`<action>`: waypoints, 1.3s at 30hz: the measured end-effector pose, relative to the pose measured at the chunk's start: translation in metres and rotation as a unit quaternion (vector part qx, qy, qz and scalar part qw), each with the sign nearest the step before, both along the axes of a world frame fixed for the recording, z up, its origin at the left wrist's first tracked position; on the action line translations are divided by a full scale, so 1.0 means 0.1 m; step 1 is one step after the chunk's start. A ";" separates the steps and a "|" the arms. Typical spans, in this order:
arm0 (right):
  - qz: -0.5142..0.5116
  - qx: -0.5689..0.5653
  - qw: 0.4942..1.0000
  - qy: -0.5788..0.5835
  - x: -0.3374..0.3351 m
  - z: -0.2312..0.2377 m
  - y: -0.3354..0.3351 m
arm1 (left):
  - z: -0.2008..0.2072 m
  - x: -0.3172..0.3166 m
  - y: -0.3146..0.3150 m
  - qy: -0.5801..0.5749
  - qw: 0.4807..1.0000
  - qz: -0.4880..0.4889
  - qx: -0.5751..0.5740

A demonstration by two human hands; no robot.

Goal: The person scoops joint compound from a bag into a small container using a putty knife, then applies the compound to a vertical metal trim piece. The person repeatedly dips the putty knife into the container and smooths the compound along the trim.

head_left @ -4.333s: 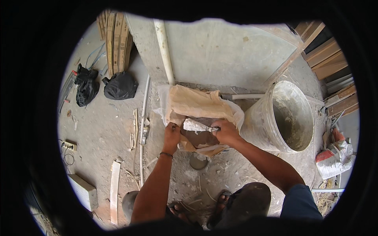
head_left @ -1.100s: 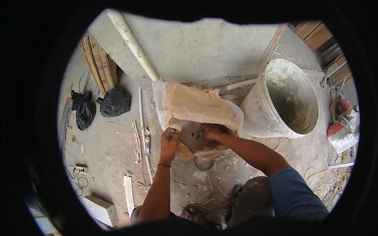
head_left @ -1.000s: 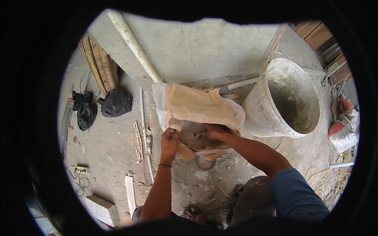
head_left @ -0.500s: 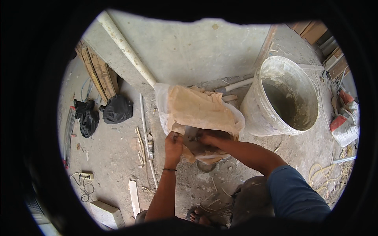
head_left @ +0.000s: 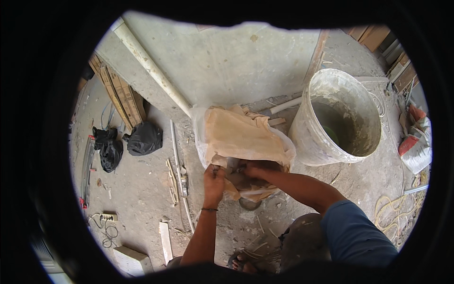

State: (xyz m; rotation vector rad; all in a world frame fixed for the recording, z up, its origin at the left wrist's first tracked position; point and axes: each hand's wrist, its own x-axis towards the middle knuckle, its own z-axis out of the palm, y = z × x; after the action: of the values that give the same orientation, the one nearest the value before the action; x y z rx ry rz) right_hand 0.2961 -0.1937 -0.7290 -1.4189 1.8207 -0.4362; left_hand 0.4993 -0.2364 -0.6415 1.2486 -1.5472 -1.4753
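Note:
A brown paper bag with a whitish plastic outer layer lies on the floor against the wall. Its torn mouth faces me, with greyish material showing inside. At the left side of that mouth, my left hand is closed, its fingers pinching the paper edge. My right hand reaches into the opening from the right, fingers curled; whatever it grips is hidden in shadow. Under the front of the bag, a round, dark-rimmed object partly shows.
A large, plaster-smeared white bucket stands to the right of the bag. A pale pipe leans along the wall. Black plastic bags, long cartons, a power strip and a pale block lie leftward. Yellowish cord is at right.
The whole view has shifted slightly. My left hand keeps its pinch on the paper edge, and my right hand stays inside the bag's mouth with little visible movement.

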 end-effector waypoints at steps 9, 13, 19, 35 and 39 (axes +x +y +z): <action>-0.026 -0.012 0.999 0.032 -0.24 0.12 0.06 | -0.15 0.04 -0.10 0.107 0.985 0.102 0.093; -0.019 -0.022 0.997 0.070 -0.28 0.11 -0.05 | -0.23 0.03 -0.11 0.198 0.959 0.151 0.135; 0.012 -0.036 0.989 0.143 -0.28 0.97 0.04 | -0.31 -0.09 -0.08 0.255 0.938 0.171 0.162; -0.042 0.010 0.998 -0.038 -0.38 1.87 1.08 | -0.50 0.06 -0.25 0.290 0.918 0.188 0.194; -0.009 0.013 0.999 -0.043 -0.33 1.53 1.43 | -0.49 0.04 -0.27 0.296 0.915 0.194 0.196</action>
State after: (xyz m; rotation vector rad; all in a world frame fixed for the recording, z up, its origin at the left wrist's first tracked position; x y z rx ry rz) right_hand 0.2634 -0.0506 -0.5759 -1.3468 1.7662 -0.4746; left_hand 0.5036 -0.2638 -0.6904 1.0892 -0.5845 -1.7215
